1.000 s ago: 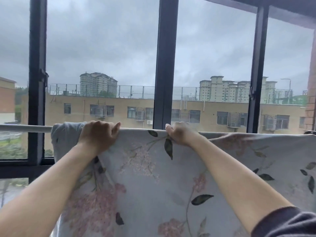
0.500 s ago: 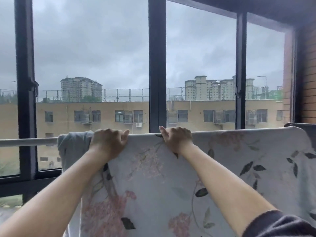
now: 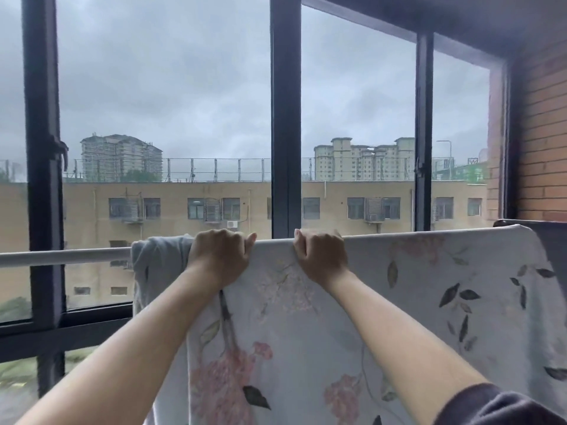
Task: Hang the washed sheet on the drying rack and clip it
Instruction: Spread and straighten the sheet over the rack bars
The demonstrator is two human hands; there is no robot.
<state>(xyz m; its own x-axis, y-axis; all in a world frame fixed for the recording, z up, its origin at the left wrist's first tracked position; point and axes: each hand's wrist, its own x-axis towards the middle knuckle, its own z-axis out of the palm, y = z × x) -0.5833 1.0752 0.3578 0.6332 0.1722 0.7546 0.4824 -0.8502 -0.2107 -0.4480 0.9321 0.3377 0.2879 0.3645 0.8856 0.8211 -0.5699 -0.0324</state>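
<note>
Pale grey cotton printed with pink blossoms and dark leaves, the washed sheet (image 3: 414, 302) hangs draped over the white horizontal metal rail of the drying rack (image 3: 64, 256), which runs across in front of a dark-framed window (image 3: 285, 118). The sheet covers the rail from just left of the hands to the right end, where its top corner rounds over near the red brick wall (image 3: 543, 133). At its left edge the fabric is bunched into a plain grey fold (image 3: 159, 256) that hangs down beside the bare stretch of rail.

The left hand (image 3: 221, 256) lies on the top edge of the sheet with its fingers curled over the rail, gripping cloth and rail together. The right hand (image 3: 320, 256) sits just beside it, apart from it, fingers closed in a fist on the same top edge of the sheet. Both forearms reach up from the bottom of the view; a dark sleeve (image 3: 503, 406) shows on the right arm.

Through the glass stand a long yellow building (image 3: 184, 210), taller blocks behind it, and grey cloud.
</note>
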